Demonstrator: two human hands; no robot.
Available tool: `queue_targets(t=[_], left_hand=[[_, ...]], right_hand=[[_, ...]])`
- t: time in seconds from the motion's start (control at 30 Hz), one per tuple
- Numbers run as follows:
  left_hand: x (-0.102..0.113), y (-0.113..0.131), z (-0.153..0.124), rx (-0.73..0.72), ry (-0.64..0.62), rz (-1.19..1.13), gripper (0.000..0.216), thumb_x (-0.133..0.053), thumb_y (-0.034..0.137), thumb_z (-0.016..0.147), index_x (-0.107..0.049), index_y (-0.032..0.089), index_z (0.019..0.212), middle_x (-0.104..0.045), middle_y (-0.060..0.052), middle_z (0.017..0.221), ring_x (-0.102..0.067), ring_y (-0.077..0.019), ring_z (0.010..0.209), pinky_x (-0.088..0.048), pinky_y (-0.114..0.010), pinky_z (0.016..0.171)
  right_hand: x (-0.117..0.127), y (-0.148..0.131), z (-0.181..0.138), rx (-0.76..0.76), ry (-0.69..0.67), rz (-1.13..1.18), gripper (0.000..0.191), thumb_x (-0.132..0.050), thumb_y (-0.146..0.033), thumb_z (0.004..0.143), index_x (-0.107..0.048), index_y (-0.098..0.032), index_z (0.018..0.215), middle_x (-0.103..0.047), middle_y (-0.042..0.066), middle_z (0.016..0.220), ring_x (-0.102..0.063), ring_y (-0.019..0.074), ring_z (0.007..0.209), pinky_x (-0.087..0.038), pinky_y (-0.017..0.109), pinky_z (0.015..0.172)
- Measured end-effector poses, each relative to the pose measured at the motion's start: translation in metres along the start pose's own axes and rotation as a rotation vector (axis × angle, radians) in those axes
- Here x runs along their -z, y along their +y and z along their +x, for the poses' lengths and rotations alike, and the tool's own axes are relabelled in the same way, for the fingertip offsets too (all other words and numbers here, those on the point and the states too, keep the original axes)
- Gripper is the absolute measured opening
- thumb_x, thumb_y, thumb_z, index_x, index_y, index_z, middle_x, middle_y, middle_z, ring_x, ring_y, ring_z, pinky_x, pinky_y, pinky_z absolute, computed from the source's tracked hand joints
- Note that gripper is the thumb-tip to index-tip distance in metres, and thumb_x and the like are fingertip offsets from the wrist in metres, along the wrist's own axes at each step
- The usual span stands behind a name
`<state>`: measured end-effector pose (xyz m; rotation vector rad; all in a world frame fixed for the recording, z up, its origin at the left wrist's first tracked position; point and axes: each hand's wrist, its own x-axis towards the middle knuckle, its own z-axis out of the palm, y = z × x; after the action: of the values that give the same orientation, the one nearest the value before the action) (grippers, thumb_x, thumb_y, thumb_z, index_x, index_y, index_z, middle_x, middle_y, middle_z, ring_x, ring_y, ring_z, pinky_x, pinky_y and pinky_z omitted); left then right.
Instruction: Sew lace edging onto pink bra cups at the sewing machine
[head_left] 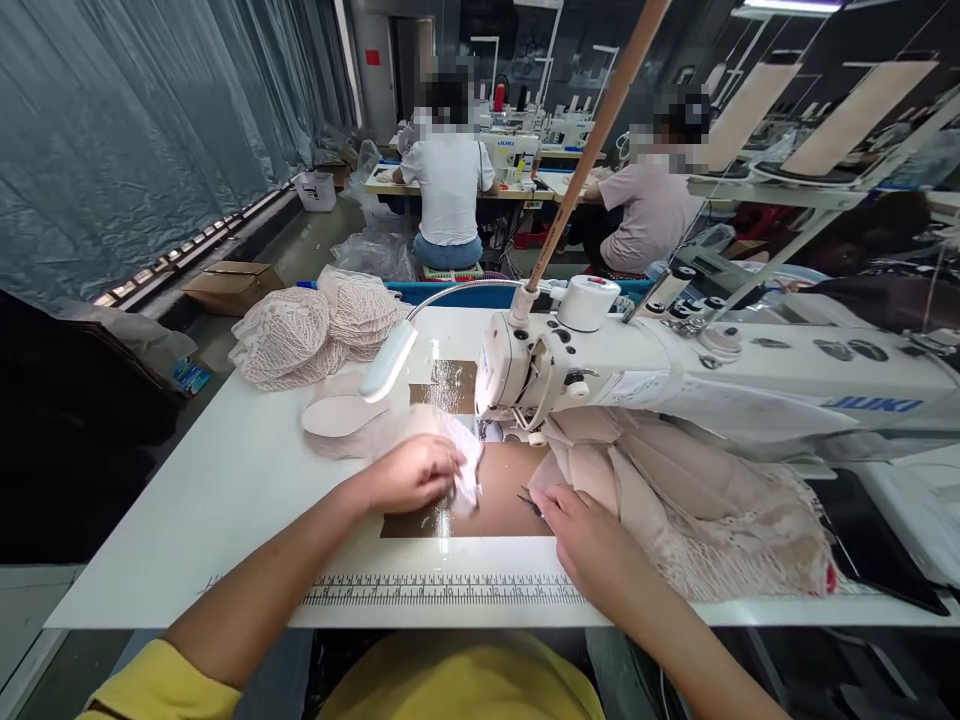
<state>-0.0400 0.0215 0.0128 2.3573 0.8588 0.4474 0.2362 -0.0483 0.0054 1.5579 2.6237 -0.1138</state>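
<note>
Desk of smooth white board (187, 510) spreads widest before us, marked along its near edge with a printed black ruler scale (442, 592). On it stands our white JUKI sewing machine (622, 355), its head just left of the desk's middle. To the right of the needle, and partly below the machine's arm, lies a rumpled heap of beige cloth with a lacy fringe (675, 490). At the far left, well apart from the needle, sit the rounded bundles of cream openwork lace (281, 335). Glossy brown sheeting (510, 490) covers the desk in front of the needle.

The thin pale-pink cloth piece (394, 432) lies left of the needle, its whitish edge near the presser foot; we cannot tell whether any of it is caught there. Our left hand (420, 472) rests on it with fingers curled — pinching or only pressing, we cannot tell. Our right hand (589, 535) grasps the small dark metal snips (532, 503), blades outward, beside the heap's near edge.

We judge the work to be partway along: the heap looks at least partly made up, while the pale piece and the lace bundles seem left to handle. Finished seams are too small to make out.
</note>
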Motion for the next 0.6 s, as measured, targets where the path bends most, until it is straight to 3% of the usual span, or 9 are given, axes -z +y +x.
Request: queue_targets(t=[0.07, 0.13, 0.23, 0.33, 0.47, 0.6], left_hand=[[0.000, 0.020, -0.010, -0.082, -0.164, -0.121, 0.019, -0.059, 0.020, 0.084, -0.072, 0.020, 0.098, -0.068, -0.008, 0.116, -0.055, -0.0236, 0.118, -0.042, -0.036, 0.103], [0.001, 0.033, -0.018, -0.063, -0.204, -0.183, 0.028, -0.064, 0.026, 0.082, -0.070, 0.021, 0.109, -0.063, -0.009, 0.124, -0.051, -0.0252, 0.123, -0.040, -0.037, 0.106], [0.008, 0.033, -0.023, 0.087, -0.035, -0.229, 0.040, -0.066, 0.033, 0.081, -0.065, 0.021, 0.119, -0.056, -0.010, 0.133, -0.048, -0.0264, 0.126, -0.039, -0.039, 0.107], [0.017, 0.013, -0.019, 0.312, 0.181, -0.230, 0.057, -0.068, 0.040, 0.077, -0.057, 0.020, 0.129, -0.050, -0.011, 0.139, -0.045, -0.0296, 0.129, -0.037, -0.041, 0.108], [0.018, -0.011, -0.009, 0.529, 0.177, -0.329, 0.074, -0.073, 0.041, 0.071, -0.048, 0.018, 0.137, -0.058, -0.012, 0.128, -0.054, -0.0312, 0.116, -0.045, -0.039, 0.096], [0.009, -0.013, -0.004, 0.503, 0.151, -0.578, 0.046, -0.069, 0.033, 0.074, -0.062, 0.015, 0.115, -0.065, -0.008, 0.104, -0.062, -0.0226, 0.092, -0.048, -0.028, 0.076]], right_hand=[[-0.007, 0.001, 0.001, -0.007, 0.062, -0.015, 0.056, -0.046, 0.004, 0.071, -0.059, -0.009, 0.124, -0.065, 0.014, 0.106, -0.062, 0.0264, 0.090, -0.053, 0.037, 0.079], [-0.011, 0.004, 0.002, -0.028, 0.130, 0.008, 0.046, -0.043, 0.000, 0.079, -0.062, -0.010, 0.120, -0.067, 0.013, 0.098, -0.063, 0.0248, 0.083, -0.053, 0.036, 0.075], [-0.012, 0.010, 0.002, -0.032, 0.216, 0.129, 0.033, -0.038, -0.013, 0.092, -0.065, -0.013, 0.111, -0.068, 0.011, 0.091, -0.064, 0.0230, 0.078, -0.054, 0.035, 0.069], [-0.008, 0.016, -0.001, -0.022, 0.291, 0.270, 0.033, -0.035, -0.019, 0.094, -0.065, -0.016, 0.106, -0.069, 0.010, 0.091, -0.065, 0.0219, 0.081, -0.054, 0.033, 0.068], [-0.002, 0.022, -0.010, -0.004, 0.423, 0.425, 0.030, -0.037, -0.024, 0.095, -0.063, -0.019, 0.110, -0.070, 0.008, 0.093, -0.065, 0.0213, 0.090, -0.054, 0.032, 0.073], [0.002, 0.023, -0.015, 0.017, 0.462, 0.526, 0.032, -0.039, -0.026, 0.095, -0.058, -0.020, 0.121, -0.071, 0.007, 0.097, -0.066, 0.0203, 0.094, -0.054, 0.032, 0.078]])
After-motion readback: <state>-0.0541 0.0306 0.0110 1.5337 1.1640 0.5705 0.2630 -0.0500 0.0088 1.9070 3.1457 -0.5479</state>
